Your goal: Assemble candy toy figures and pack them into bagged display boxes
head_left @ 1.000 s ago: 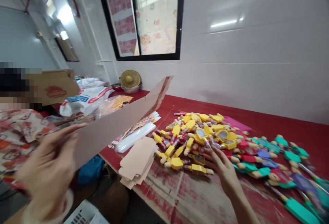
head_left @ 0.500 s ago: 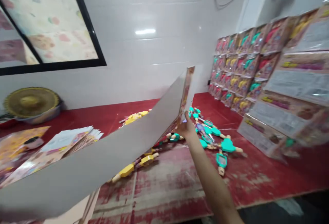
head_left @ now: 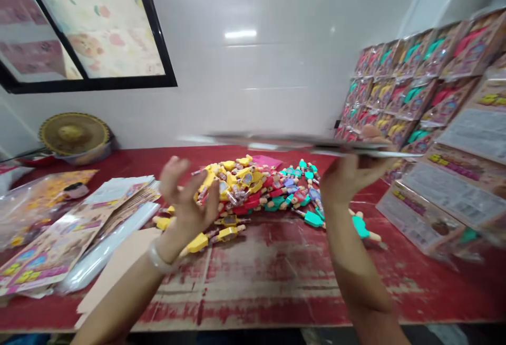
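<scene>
- The flat card (head_left: 276, 143) is held up above the worktop (head_left: 269, 276), seen almost edge-on and roughly level; whether one layer or several are held cannot be told through the blur.
- It is gripped near its right end by the right-hand grip (head_left: 350, 173), nearly closed on it, with fingers seen above the card and the palm below.
- The left-hand grip (head_left: 187, 197) is spread, fingers loosely curled, and nothing is seen held in it; the coloured toys (head_left: 255, 179) lie just beyond it, heaped on the worktop.
- The card is judged light and fairly stiff, but its long free end may sag or whip if it is swung from one end only.
- A better balance should be had if the far end is also taken, lightly, by its edges.
- Creasing is risked if it is pinched hard mid-span, and slipping if its face is glossy.
- Corners could be bent against the stacked packages (head_left: 430, 192), near its right end in view.
</scene>
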Tool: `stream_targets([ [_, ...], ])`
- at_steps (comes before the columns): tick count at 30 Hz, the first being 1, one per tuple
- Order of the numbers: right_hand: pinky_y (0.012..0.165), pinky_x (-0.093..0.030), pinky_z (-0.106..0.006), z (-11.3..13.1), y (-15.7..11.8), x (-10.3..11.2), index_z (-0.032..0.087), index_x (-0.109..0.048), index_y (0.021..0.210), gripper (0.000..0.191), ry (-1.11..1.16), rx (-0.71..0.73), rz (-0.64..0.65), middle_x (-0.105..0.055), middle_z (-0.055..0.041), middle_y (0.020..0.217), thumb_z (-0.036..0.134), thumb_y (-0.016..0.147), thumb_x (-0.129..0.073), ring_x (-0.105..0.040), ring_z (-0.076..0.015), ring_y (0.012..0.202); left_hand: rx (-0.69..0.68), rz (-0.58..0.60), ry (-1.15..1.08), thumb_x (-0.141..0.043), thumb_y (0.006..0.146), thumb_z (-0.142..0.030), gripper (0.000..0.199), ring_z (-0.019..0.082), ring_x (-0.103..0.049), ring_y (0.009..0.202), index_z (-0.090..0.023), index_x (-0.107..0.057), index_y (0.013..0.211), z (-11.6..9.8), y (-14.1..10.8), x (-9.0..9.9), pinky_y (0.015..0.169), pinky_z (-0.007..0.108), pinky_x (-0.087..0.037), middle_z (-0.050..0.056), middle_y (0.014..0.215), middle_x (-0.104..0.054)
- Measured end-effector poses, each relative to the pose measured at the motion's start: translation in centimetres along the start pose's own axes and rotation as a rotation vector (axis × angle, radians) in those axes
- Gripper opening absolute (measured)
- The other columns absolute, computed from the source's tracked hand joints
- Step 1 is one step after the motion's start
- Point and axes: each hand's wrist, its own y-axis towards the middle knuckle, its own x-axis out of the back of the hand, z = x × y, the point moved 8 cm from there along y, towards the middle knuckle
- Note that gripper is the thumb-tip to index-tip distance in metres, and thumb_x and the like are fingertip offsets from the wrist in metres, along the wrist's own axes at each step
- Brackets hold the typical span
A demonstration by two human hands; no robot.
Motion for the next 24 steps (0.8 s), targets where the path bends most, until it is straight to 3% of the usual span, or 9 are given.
stream_targets([
  [2,0.101,-0.045,-0.061,1.4,-2.2,-0.5,0.027,-0.056,0.119,0.047,-0.115,0.081,0.055,-0.06,-0.0066,0.126,0.041,0.075,-0.069,-0.054,-0.034,0.124,-0.039,0.136,0.018,-0.065,0.086,-0.02,0.07,0.031,-0.019,0.15,-0.03,-0.032,0.146,-2.0,-1.6,-2.4,0.121,0.057,-0.019,0.011,0.154,-0.031],
  [4,0.104,-0.041,-0.065,3.0,-4.6,-1.1,0.028,-0.054,0.123,0.052,-0.218,0.158,0.107,-0.055,-0.0072,0.134,0.04,0.075,-0.07,-0.047,-0.0364,0.131,-0.001,0.259,0.02,-0.058,0.091,-0.022,0.07,0.029,-0.01,0.153,-0.031,-0.023,0.151,-1.9,-3.5,-4.6,0.122,0.059,-0.01,0.011,0.157,-0.031],
  [6,0.108,-0.035,-0.069,5.0,-6.8,-1.9,0.03,-0.051,0.127,0.057,-0.31,0.264,0.147,-0.049,-0.0068,0.142,0.038,0.075,-0.071,-0.04,-0.0381,0.138,0.039,0.329,-0.002,-0.051,0.094,-0.02,0.068,0.028,-0.009,0.154,-0.033,-0.019,0.153,-1.0,-5.2,-6.2,0.121,0.06,-0.009,0.011,0.158,-0.032],
  [10,0.117,-0.021,-0.069,7.7,-10.7,-3.8,0.032,-0.046,0.134,0.064,-0.447,0.433,0.31,-0.039,-0.0041,0.154,0.03,0.075,-0.07,-0.028,-0.037,0.146,0.033,0.275,-0.054,-0.05,0.092,-0.015,0.057,0.027,-0.016,0.153,-0.037,-0.038,0.143,-0.9,-6.3,-6.6,0.119,0.057,-0.016,0.007,0.151,-0.044],
  [13,0.118,-0.023,-0.065,7.4,-12.2,-3.8,0.029,-0.045,0.141,0.062,-0.46,0.348,0.465,-0.039,-0.0057,0.155,0.03,0.081,-0.062,-0.03,-0.0357,0.145,-0.123,0.279,-0.22,-0.053,0.091,-0.014,0.036,0.021,-0.046,0.136,-0.034,-0.056,0.121,-4.0,-5.5,-5.8,0.118,0.048,-0.019,0.001,0.122,-0.067],
  [16,0.113,-0.033,-0.064,7.2,-12.9,-1.6,0.025,-0.054,0.134,0.052,-0.397,0.261,0.439,-0.053,-0.0095,0.143,0.035,0.084,-0.061,-0.04,-0.038,0.139,-0.291,0.469,-0.42,-0.051,0.095,-0.016,0.019,0.014,-0.066,0.097,-0.026,-0.059,0.108,-7.6,-5.1,-5.8,0.11,0.038,-0.031,-0.001,0.102,-0.073],
  [19,0.11,-0.037,-0.064,7.1,-13.8,0.3,0.024,-0.061,0.125,0.045,-0.371,0.203,0.402,-0.063,-0.0103,0.129,0.041,0.084,-0.065,-0.048,-0.0395,0.132,-0.22,0.651,-0.506,-0.049,0.099,-0.024,0.014,0.014,-0.067,0.085,-0.022,-0.062,0.105,-8.6,-5.5,-6.7,0.097,0.033,-0.042,0.002,0.1,-0.074],
  [22,0.114,-0.03,-0.063,6.1,-15.0,1.2,0.025,-0.06,0.133,0.053,-0.404,0.143,0.463,-0.064,-0.01,0.129,0.048,0.086,-0.064,-0.044,-0.0398,0.136,-0.069,0.904,-0.598,-0.045,0.101,-0.033,0.026,0.021,-0.066,0.102,-0.022,-0.065,0.114,-8.6,-7.6,-8.6,0.097,0.035,-0.045,0.005,0.108,-0.073],
  [24,0.117,-0.024,-0.064,5.0,-15.5,1.6,0.026,-0.057,0.139,0.063,-0.333,0.088,0.529,-0.059,-0.0093,0.138,0.061,0.086,-0.057,-0.033,-0.0402,0.143,0.044,1.045,-0.651,-0.045,0.101,-0.037,0.032,0.025,-0.062,0.113,-0.021,-0.066,0.118,-8.2,-9.3,-9.9,0.101,0.038,-0.046,0.008,0.119,-0.069],
])
